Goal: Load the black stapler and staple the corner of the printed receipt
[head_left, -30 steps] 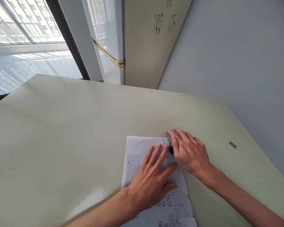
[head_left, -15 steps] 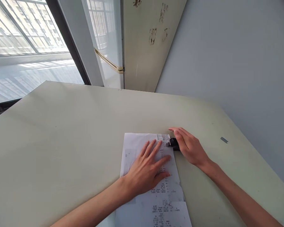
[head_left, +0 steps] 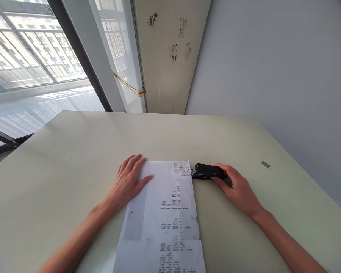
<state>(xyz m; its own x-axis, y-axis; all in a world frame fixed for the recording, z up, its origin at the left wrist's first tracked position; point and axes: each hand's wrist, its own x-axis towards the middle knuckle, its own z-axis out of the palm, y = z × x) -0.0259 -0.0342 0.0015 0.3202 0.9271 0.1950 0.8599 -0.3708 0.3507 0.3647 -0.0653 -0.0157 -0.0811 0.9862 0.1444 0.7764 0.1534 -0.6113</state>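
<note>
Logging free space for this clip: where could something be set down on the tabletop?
Bare tabletop lies left of the left hand, beyond the printed paper toward the far edge, and between the right hand and the gray strip. A smaller patch sits between paper and right forearm. Crowded: the paper's far corners, one at the left hand, the other at the stapler.

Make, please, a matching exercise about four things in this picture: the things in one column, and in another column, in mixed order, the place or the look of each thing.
Things
1. black stapler
2. paper
3. left hand
4. small grey strip

Places and looks
A. at the far left corner of the paper
B. lying on the table, touching neither hand
C. held by the right hand
D. white, with dark print

Right pairs: 1-C, 2-D, 3-A, 4-B
</note>
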